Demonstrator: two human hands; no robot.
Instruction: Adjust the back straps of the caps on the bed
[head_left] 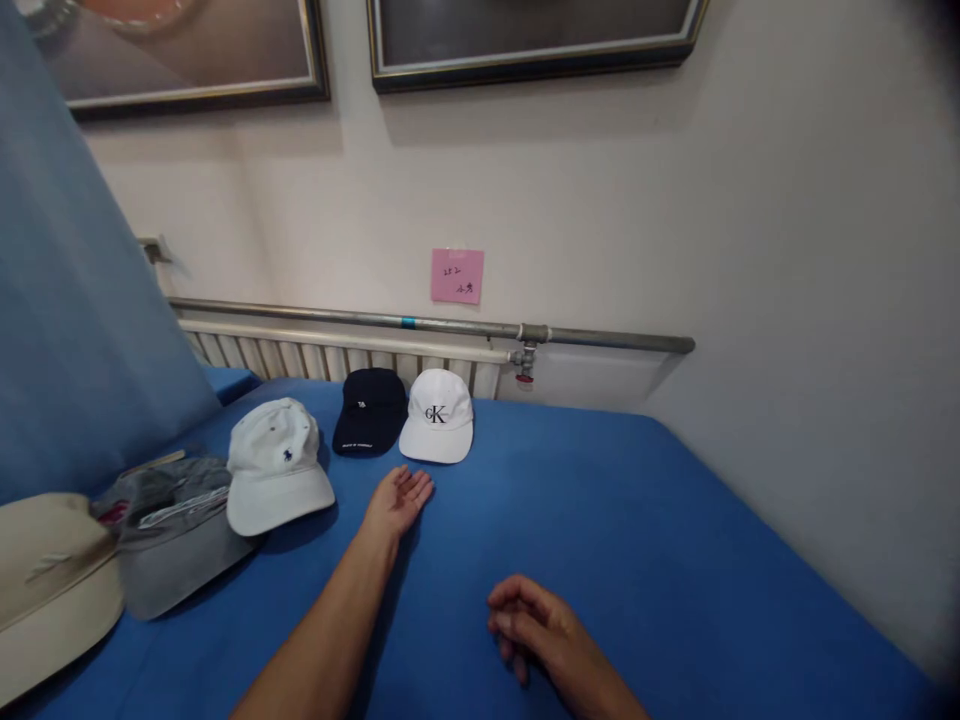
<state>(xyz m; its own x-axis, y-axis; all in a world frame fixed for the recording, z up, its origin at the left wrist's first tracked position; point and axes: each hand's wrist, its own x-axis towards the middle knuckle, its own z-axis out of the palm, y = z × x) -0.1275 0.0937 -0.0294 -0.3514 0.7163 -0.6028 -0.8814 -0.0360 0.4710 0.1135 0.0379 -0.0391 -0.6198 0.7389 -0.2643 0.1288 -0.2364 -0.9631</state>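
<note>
My left hand [397, 498] reaches forward over the blue table [600, 520], palm up, fingers stretched out and holding nothing. It lies just short of a white cap with a black logo [437, 415] and a navy cap [369, 410]. A second white cap with a small blue emblem [276, 463] sits to the left of that hand. My right hand [536, 630] rests on the table nearer to me, its fingers curled loosely under, with nothing seen in them.
A grey cap [176, 545] and a beige cap [49, 585] lie at the left edge. A blue curtain [67, 330] hangs at the left. Behind the table run a radiator [330, 352], a metal pipe [450, 326] and a wall bearing a pink note [457, 276].
</note>
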